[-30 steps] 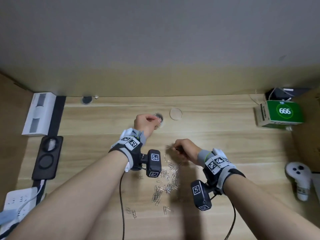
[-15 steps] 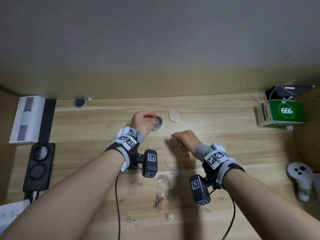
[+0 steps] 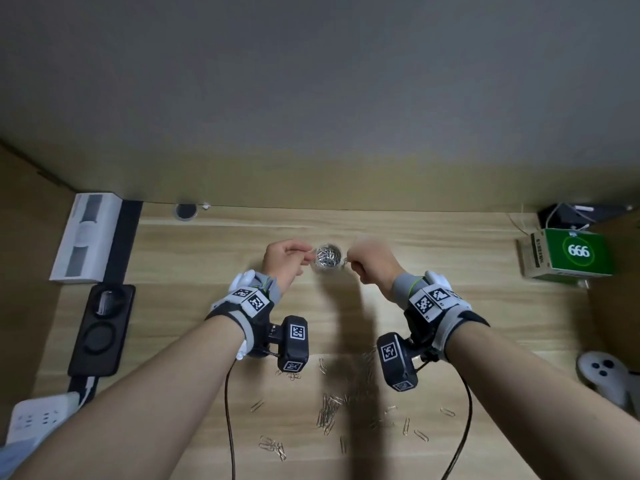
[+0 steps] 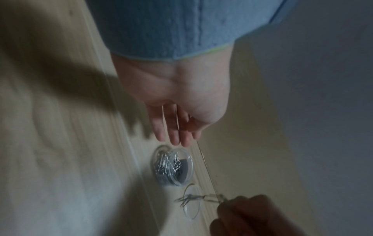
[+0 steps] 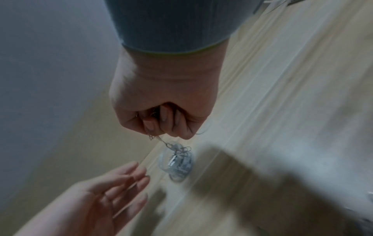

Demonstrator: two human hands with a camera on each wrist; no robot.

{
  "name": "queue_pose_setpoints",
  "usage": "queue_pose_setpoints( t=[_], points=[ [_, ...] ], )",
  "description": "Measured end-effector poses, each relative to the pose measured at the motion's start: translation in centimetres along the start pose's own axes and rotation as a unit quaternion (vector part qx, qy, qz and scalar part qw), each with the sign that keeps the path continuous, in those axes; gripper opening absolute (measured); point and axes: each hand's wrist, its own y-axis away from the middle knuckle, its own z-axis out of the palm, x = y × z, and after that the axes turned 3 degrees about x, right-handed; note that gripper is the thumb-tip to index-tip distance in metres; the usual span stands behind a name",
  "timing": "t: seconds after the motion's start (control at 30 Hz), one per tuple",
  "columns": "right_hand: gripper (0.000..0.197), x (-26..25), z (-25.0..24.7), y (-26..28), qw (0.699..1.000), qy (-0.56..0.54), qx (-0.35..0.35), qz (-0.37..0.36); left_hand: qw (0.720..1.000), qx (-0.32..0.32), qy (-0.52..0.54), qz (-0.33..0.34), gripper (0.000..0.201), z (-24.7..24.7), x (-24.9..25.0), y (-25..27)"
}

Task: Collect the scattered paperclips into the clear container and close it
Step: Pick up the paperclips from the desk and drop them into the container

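Observation:
The clear round container (image 3: 316,264) stands open at the middle far part of the wooden desk, with several paperclips inside; it also shows in the wrist views (image 4: 189,161) (image 5: 182,166). My left hand (image 3: 304,258) (image 4: 175,140) is just left of it, fingers straight, holding nothing. My right hand (image 3: 353,261) (image 5: 167,131) is a fist just right of the rim, pinching a dangling bunch of paperclips (image 5: 161,141) (image 4: 193,198). The clear lid (image 4: 191,207) lies flat beyond the container; my right hand hides it in the head view. Several loose paperclips (image 3: 327,414) lie scattered near me.
A green box marked 666 (image 3: 578,252) sits at the far right, with a white controller (image 3: 604,375) nearer. On the left are a white box (image 3: 86,237), a black tray (image 3: 102,327) and a power strip (image 3: 38,417). Two thin cables (image 3: 228,410) trail off my wrists.
My right hand rose from the paperclip pile and moved forward to the container's right rim with a bunch of clips. My left hand stayed beside the container.

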Motion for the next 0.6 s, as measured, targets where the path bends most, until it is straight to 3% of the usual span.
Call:
queue_pose_setpoints(
  t=[0.13, 0.27, 0.43, 0.6],
  points=[
    [0.035, -2.4, 1.5, -1.1, 0.999, 0.027, 0.014, -0.012, 1.000, 0.020, 0.000, -0.020, 0.032, -1.1, -0.3, -0.3],
    [0.025, -1.8, 2.1, -2.6, 0.996, 0.071, 0.024, 0.041, 0.999, 0.031, -0.006, -0.043, 0.031, -1.5, -1.0, -0.3],
    [0.013, -1.4, 2.8, -4.2, 0.995, 0.043, 0.028, 0.082, 0.998, 0.026, -0.009, -0.062, 0.029, -1.9, -2.1, -0.6],
    [0.030, -0.9, 2.7, -6.3, 0.989, 0.140, 0.031, 0.046, 0.997, 0.022, -0.009, -0.069, 0.029, -2.2, -2.5, -1.1]
  ],
)
